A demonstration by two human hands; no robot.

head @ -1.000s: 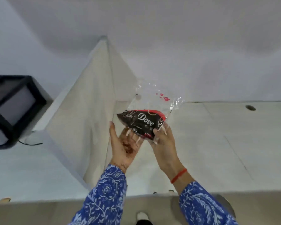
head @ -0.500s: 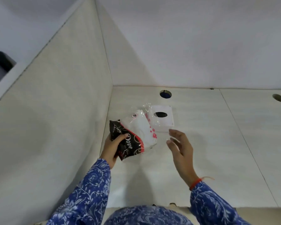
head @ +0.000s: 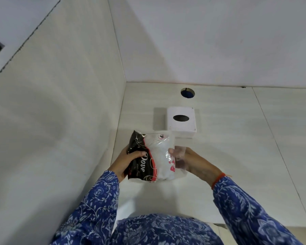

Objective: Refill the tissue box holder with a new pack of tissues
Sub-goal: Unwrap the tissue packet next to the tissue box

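Note:
A tissue pack in clear plastic with a black and red printed end is held above the white desk. My left hand grips its black end. My right hand pinches the clear plastic at the other end. Just beyond the pack stands the white square tissue box holder, with a dark oval slot on top, resting on the desk and apart from both hands.
A white partition wall rises close on the left, and a white back wall closes the far side. A round cable hole sits in the desk behind the holder. Blue patterned sleeves fill the lower view.
My right hand has come back onto the pack's clear end, after being off it half a second ago. The view has dropped toward the desk, and the holder now shows in full.

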